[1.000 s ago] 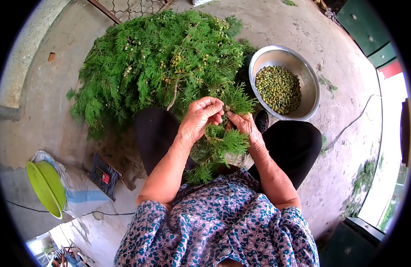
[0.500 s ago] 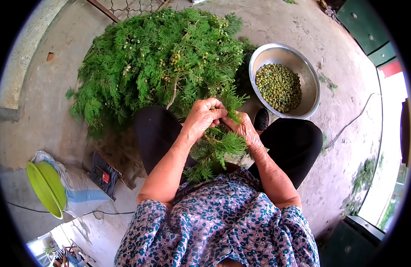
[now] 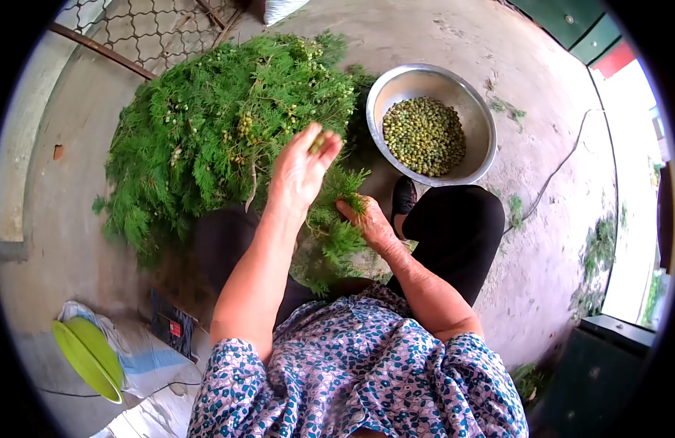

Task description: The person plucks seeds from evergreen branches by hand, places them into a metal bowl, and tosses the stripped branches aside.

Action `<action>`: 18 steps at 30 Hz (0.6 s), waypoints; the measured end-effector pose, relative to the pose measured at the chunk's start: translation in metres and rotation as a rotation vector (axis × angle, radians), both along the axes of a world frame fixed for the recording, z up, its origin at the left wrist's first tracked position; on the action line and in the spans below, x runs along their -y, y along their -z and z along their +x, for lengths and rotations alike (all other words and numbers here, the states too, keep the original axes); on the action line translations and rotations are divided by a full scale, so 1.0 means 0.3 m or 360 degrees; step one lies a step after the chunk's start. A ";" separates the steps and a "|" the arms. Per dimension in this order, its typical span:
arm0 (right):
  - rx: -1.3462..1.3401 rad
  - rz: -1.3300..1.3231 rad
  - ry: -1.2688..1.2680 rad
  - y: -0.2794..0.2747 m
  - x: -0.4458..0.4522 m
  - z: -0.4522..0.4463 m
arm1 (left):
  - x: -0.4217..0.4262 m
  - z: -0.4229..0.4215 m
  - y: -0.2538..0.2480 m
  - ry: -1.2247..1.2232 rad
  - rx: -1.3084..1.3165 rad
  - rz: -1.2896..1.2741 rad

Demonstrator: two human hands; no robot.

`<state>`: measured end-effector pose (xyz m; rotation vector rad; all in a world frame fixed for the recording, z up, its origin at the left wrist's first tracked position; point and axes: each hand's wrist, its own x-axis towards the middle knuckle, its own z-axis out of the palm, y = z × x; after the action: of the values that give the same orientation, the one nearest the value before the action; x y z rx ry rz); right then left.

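Note:
My left hand [image 3: 301, 166] is raised over the near edge of the evergreen pile, its fingers curled around a few small green cones [image 3: 317, 142] and slightly smeared by motion. My right hand [image 3: 368, 223], lower and to the right, grips a leafy evergreen sprig [image 3: 344, 184] whose fronds hang down between my knees. Ahead and to the left lies a big heap of cut evergreen branches [image 3: 184, 131] dotted with small cones. Beyond my right hand stands a wide metal basin [image 3: 483, 120], partly filled with loose green-yellow cones [image 3: 425, 137].
A lime-green plastic basin [image 3: 85, 358] leans against a white and blue sack [image 3: 144, 361] at lower left. Metal mesh [image 3: 162, 33] lies behind the heap. A cable [image 3: 560, 171] runs over the concrete at right, near dark green cabinets [image 3: 593, 383]. My shoe [image 3: 404, 197] is close to the metal basin.
My left hand has parted from my right and moved up and left, cones in its fingers. My right hand keeps the sprig. The whole view has shifted slightly.

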<state>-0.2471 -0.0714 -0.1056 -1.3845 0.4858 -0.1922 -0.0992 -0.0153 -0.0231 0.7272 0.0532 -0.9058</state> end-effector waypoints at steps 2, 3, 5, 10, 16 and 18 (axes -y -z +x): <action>-0.0096 -0.0341 0.0071 -0.008 0.000 0.004 | 0.110 -0.028 -0.109 0.0186 0.0105 0.0121; -0.0043 -0.0354 0.0125 -0.034 0.005 0.001 | 0.152 -0.037 -0.145 0.0294 0.0261 0.0096; -0.0051 -0.0115 0.0258 -0.058 0.007 0.001 | 0.207 -0.044 -0.193 0.0436 0.0536 0.0115; -0.0170 -0.0147 0.0386 -0.050 0.082 0.018 | 0.131 -0.058 -0.206 0.0112 0.0762 0.0064; 0.0283 0.0706 0.0604 -0.134 0.160 0.092 | -0.164 -0.220 -0.120 0.0161 0.1373 0.0717; 0.0368 0.1001 0.0695 -0.180 0.168 0.126 | -0.195 -0.263 -0.003 0.0287 0.1341 0.0938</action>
<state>-0.2093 -0.1219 -0.0515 -0.6210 0.5870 -0.5023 -0.1780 0.0432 -0.0222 1.6388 -0.5184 -0.6899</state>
